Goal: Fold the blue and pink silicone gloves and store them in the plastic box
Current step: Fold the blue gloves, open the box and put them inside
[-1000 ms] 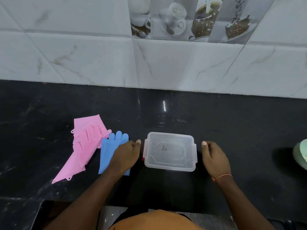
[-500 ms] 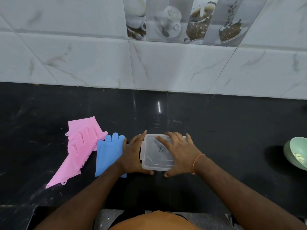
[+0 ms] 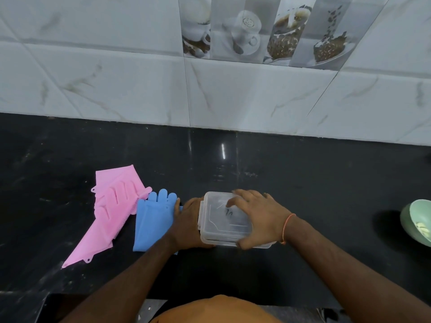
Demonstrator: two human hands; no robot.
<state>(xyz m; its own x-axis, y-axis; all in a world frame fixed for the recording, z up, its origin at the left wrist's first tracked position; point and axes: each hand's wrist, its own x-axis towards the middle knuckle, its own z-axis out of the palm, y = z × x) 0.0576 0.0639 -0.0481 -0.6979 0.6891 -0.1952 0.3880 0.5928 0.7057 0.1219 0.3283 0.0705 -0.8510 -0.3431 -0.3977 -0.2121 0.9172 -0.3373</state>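
Note:
A clear plastic box (image 3: 219, 226) with its lid on stands on the black counter (image 3: 303, 183) in front of me. My left hand (image 3: 189, 226) grips the box's left side, thumb along its front edge. My right hand (image 3: 258, 215) lies over the lid, fingers spread across the top and thumb curled at the front right corner. Left of the box the blue silicone gloves (image 3: 154, 220) lie flat, partly under my left wrist. The pink silicone gloves (image 3: 112, 210) lie further left, one stacked on the other, stretching toward the counter's front.
A pale green bowl (image 3: 417, 221) with something light inside sits at the counter's right edge. A white marble-tiled wall (image 3: 210, 94) rises behind the counter. The counter's front edge runs just below my forearms.
My right hand came in from the box's right side onto the lid. My left hand left the blue gloves and now grips the box's left side. The lid looks slightly lifted.

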